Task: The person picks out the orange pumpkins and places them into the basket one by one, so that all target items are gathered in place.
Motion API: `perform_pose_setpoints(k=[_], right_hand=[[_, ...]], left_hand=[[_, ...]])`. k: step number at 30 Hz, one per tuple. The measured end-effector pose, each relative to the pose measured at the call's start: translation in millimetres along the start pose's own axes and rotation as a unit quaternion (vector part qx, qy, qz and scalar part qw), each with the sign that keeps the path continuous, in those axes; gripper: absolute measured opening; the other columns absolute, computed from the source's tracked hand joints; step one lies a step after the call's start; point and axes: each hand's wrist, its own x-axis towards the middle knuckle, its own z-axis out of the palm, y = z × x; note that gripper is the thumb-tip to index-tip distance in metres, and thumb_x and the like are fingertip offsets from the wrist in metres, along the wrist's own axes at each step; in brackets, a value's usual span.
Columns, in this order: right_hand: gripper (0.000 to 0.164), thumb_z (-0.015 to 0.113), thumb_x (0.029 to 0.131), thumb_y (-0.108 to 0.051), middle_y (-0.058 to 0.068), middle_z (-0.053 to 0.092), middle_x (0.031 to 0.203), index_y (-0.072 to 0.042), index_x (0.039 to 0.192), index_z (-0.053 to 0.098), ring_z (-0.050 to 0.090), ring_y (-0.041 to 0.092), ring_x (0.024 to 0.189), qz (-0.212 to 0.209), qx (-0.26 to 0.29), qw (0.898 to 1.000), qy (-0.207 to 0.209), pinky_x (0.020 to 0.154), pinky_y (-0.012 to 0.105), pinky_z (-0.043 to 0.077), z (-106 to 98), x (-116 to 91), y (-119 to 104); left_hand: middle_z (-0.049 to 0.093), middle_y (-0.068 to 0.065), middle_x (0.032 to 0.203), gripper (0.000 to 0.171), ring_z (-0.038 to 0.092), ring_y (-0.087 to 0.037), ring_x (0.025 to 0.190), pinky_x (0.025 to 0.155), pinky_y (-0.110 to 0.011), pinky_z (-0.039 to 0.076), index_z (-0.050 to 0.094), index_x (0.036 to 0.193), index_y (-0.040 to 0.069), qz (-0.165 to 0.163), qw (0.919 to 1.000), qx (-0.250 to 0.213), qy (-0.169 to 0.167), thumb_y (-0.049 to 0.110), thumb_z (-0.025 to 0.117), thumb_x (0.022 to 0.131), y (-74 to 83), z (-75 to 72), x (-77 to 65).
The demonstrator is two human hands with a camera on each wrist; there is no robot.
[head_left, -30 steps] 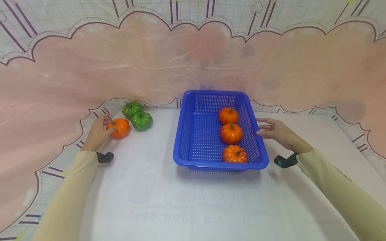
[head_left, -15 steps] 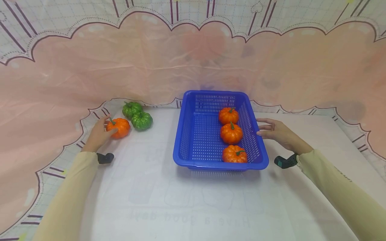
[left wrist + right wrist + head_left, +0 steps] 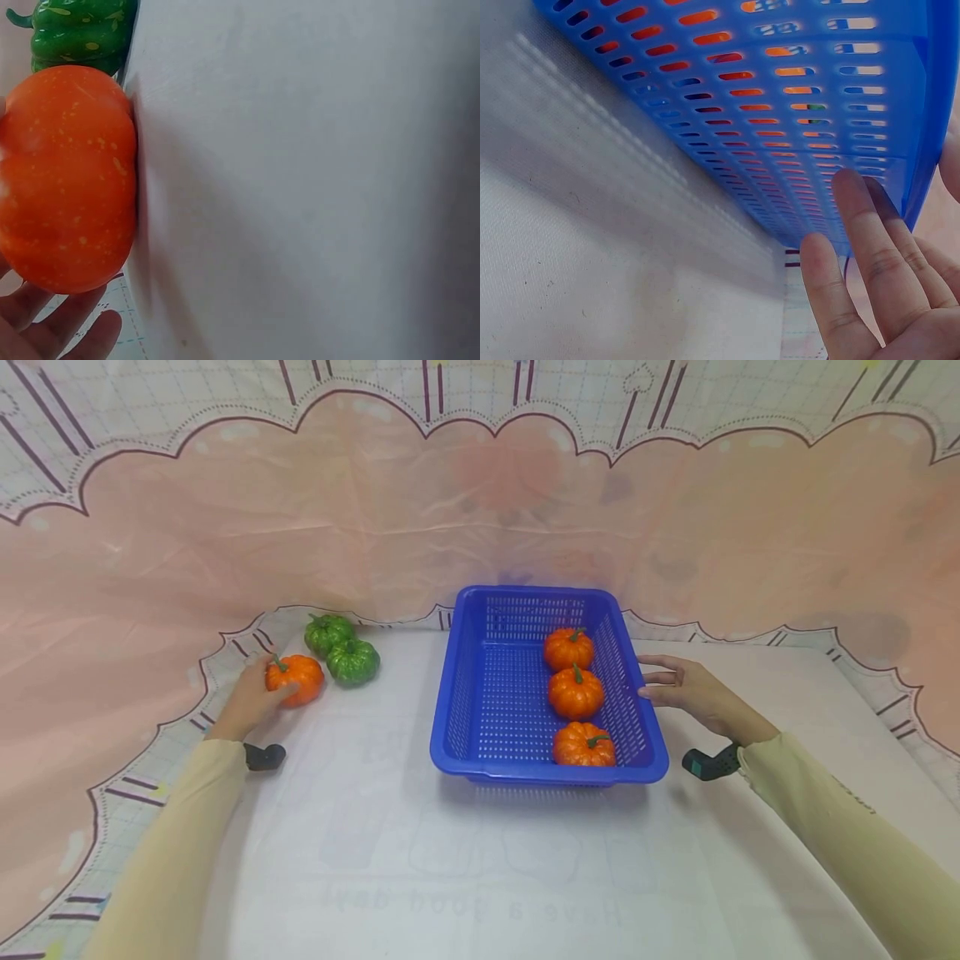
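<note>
In the head view my left hand (image 3: pixel 251 697) is around an orange pumpkin (image 3: pixel 302 678) with a green stem, thumb on its near side and fingers at its left. The left wrist view shows fingertips (image 3: pixel 96 334) against the lower side of that pumpkin (image 3: pixel 71 180). Two green pumpkins (image 3: pixel 352 662) sit just behind it to the right. At the right, my right hand (image 3: pixel 693 693) touches the side of a blue plastic basket (image 3: pixel 457 693). Its fingers (image 3: pixel 874 247) lie extended along the perforated outer wall, with the thumb near the rim.
Three orange pumpkins (image 3: pixel 576 692) stand in a row along the right side inside the basket. A white printed cloth (image 3: pixel 360 843) covers the table. Behind, a pink patterned cloth (image 3: pixel 405 518) rises as a backdrop.
My left hand has moved slightly to the right and closed in on the orange pumpkin, its thumb now further over the near side. The right hand and basket stay put.
</note>
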Motion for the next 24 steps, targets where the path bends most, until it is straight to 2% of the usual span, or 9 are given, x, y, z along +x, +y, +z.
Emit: perform_pose_setpoints(k=[9,17,24], right_hand=[[0.072,0.058,0.093,-0.025,0.029,0.04,0.142,-0.005,0.15,0.018,0.051,0.04,0.123,-0.002,-0.003,1.0,0.002,0.103,0.053,0.04,0.1,-0.3,0.6],[0.072,0.058,0.093,-0.025,0.029,0.04,0.142,-0.005,0.15,0.019,0.05,0.043,0.123,-0.002,-0.007,1.0,0.006,0.103,0.054,0.04,0.7,-0.7,0.9],[0.072,0.059,0.093,-0.025,0.029,0.039,0.142,-0.005,0.15,0.018,0.049,0.044,0.124,0.0,-0.006,1.0,0.008,0.103,0.054,0.039,1.2,-1.1,1.1]], left_hand=[[0.02,-0.042,0.143,0.087,0.022,-0.055,0.131,0.111,-0.064,0.017,0.008,0.144,-0.015,-0.001,1.0,-0.006,0.001,0.038,0.054,0.093,-1.3,3.8,1.4],[0.018,-0.043,0.143,0.094,0.022,-0.056,0.13,0.109,-0.065,0.02,0.003,0.144,-0.014,-0.01,0.9996,-0.003,-0.025,0.046,0.053,0.091,-1.5,2.0,1.2],[0.021,-0.041,0.143,0.099,0.025,-0.053,0.129,0.108,-0.065,0.022,0.003,0.145,-0.013,-0.01,0.9995,-0.003,-0.029,0.048,0.056,0.089,-1.3,3.8,0.6]])
